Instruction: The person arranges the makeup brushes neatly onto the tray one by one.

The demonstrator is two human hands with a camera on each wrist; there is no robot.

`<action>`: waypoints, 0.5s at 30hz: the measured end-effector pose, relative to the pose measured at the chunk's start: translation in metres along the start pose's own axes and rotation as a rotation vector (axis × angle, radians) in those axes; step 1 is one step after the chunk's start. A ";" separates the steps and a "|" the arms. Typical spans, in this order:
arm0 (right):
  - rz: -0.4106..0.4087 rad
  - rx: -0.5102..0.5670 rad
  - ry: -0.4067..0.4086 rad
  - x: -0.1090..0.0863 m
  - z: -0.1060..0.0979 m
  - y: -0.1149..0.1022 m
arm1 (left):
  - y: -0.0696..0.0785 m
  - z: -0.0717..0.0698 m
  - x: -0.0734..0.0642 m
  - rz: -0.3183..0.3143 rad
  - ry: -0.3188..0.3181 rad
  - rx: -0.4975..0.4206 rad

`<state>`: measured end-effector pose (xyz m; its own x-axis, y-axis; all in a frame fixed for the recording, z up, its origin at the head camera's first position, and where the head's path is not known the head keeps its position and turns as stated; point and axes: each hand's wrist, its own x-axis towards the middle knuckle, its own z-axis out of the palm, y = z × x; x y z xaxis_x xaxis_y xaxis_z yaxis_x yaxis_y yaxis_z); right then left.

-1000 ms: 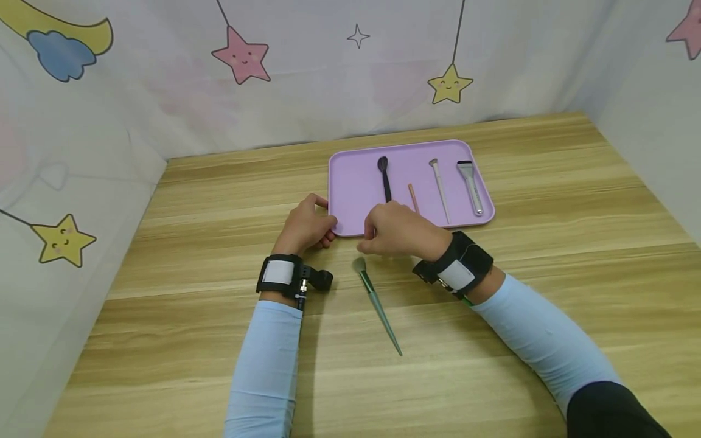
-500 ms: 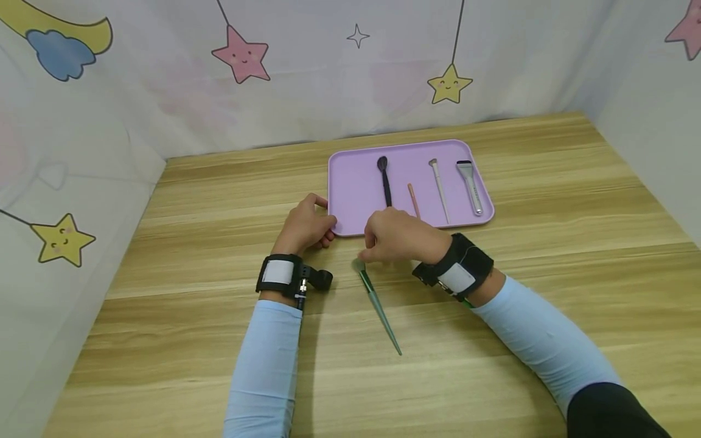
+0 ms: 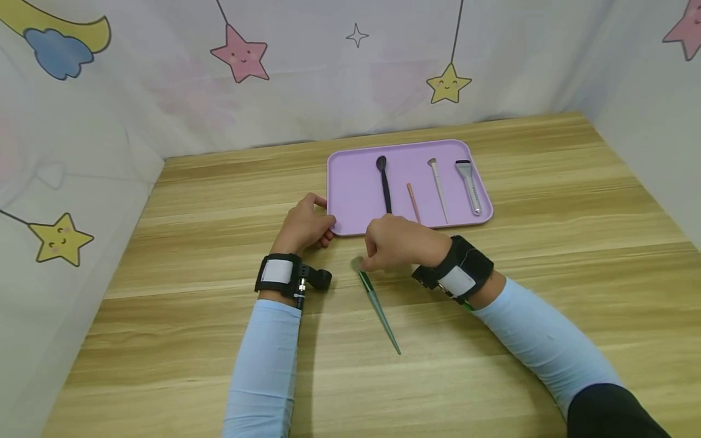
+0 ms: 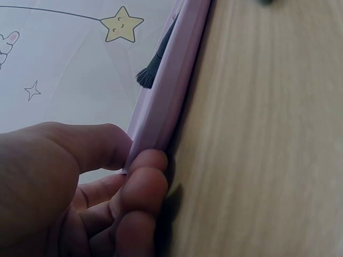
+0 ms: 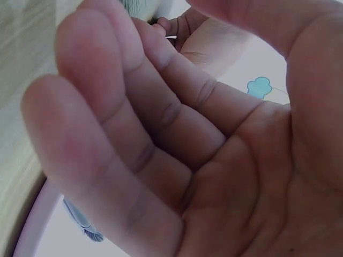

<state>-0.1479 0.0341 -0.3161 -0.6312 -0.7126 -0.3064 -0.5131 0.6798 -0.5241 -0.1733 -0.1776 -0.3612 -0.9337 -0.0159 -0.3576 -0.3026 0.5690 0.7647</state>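
My left hand (image 3: 305, 226) grips the near left corner of a lilac tray (image 3: 353, 188); in the left wrist view the thumb is on one side of its rim and fingertips on the other. A green makeup brush (image 3: 379, 309) lies on the table in front of the tray, bristles toward it. Over the bristle end hovers my right hand (image 3: 404, 243), fingertips close to the bristles (image 5: 138, 7). In the right wrist view its fingers are loosely bent, the thumb stands apart, and nothing is between them. Whether a fingertip touches the brush is hard to tell.
Inside the tray lie a black brush (image 3: 385, 184), a short orange-brown stick (image 3: 413, 202), a thin white brush (image 3: 437, 188) and a flat silver-handled brush (image 3: 469, 185). The wooden table (image 3: 181, 292) meets a patterned white curtain (image 3: 306, 103) behind and at the sides.
My right hand has moved slightly toward me and down to the green brush's bristle end, uncovering more of the black brush. The left hand, tray and brushes have stayed put.
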 end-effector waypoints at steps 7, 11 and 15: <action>-0.037 0.009 -0.028 -0.001 0.003 -0.001 | 0.000 -0.001 0.000 -0.009 -0.002 -0.005; -0.051 0.001 -0.042 -0.001 0.005 -0.002 | 0.000 -0.001 0.001 -0.009 0.000 0.000; -0.054 -0.017 -0.068 -0.001 0.008 -0.003 | -0.001 -0.001 0.001 -0.003 0.003 0.007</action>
<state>-0.1408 0.0316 -0.3201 -0.5614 -0.7581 -0.3318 -0.5555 0.6424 -0.5279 -0.1740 -0.1785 -0.3615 -0.9333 -0.0202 -0.3584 -0.3041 0.5750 0.7595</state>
